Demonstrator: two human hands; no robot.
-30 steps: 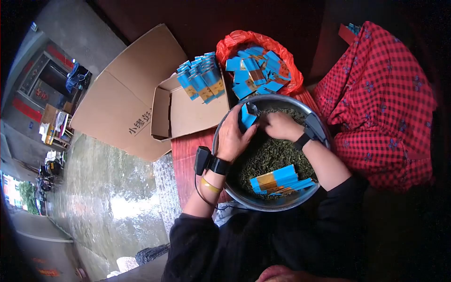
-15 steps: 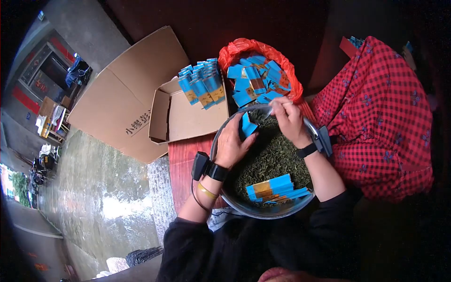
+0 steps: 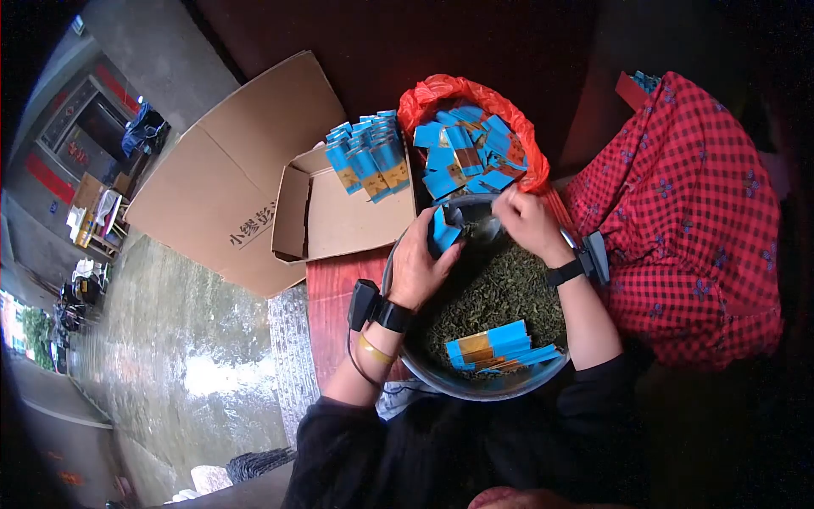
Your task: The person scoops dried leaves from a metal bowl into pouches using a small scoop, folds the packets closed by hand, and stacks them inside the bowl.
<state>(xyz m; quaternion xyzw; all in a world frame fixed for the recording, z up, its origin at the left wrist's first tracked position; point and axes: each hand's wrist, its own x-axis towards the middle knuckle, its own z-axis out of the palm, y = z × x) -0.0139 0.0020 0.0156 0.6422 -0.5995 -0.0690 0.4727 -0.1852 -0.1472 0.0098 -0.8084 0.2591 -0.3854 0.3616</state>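
Observation:
My left hand (image 3: 417, 265) is wrapped round a blue packet (image 3: 443, 231) whose top is open, over the left side of a metal bowl (image 3: 475, 393). Dark green dried leaves (image 3: 483, 293) fill much of the bowl. At its far right, my right hand (image 3: 530, 222) is pinched on a metal spoon (image 3: 487, 231), whose bowl is near the packet's mouth and slightly blurred. Flat blue and gold packets (image 3: 496, 345) lie on the leaves at the near side.
A shallow cardboard box (image 3: 348, 225) holds upright blue packets (image 3: 370, 157). Behind the bowl, a red plastic bag (image 3: 530, 157) contains loose flat packets (image 3: 458, 148). Red checked cloth (image 3: 678, 220) lies on the right, and a large cardboard flap (image 3: 246, 161) rises on the left.
My right hand came up from the leaves with the spoon, then lowered slightly beside the packet. My left hand kept its hold on the blue packet.

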